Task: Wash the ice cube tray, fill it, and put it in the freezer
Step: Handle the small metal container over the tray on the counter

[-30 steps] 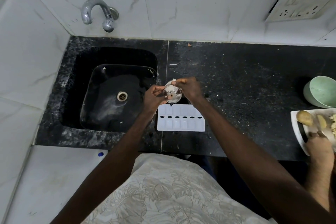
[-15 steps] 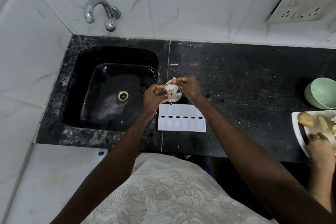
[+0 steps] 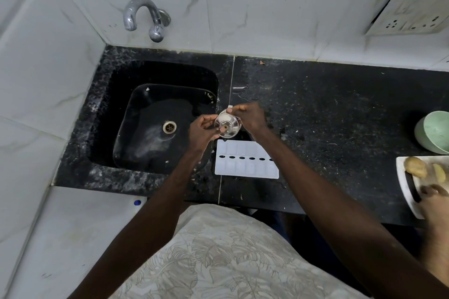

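Observation:
A white ice cube tray (image 3: 245,160) lies flat on the black counter (image 3: 328,109), just right of the black sink (image 3: 155,124). Above its far edge I hold a small clear plastic container (image 3: 227,125) with a white tab on top. My left hand (image 3: 201,132) pinches it from the left side. My right hand (image 3: 250,118) grips it from the right, fingers curled over the top. My right forearm covers the tray's right corner.
A chrome tap (image 3: 145,16) juts from the tiled wall over the sink. At the right edge stand a green bowl (image 3: 435,132) and a white cutting board (image 3: 410,184) with potatoes, where another person's hand (image 3: 435,199) works. A socket plate (image 3: 408,12) hangs on the wall.
Both hands stay on the clear container above the tray, shifting only slightly. The other person's hand moves a little on the cutting board.

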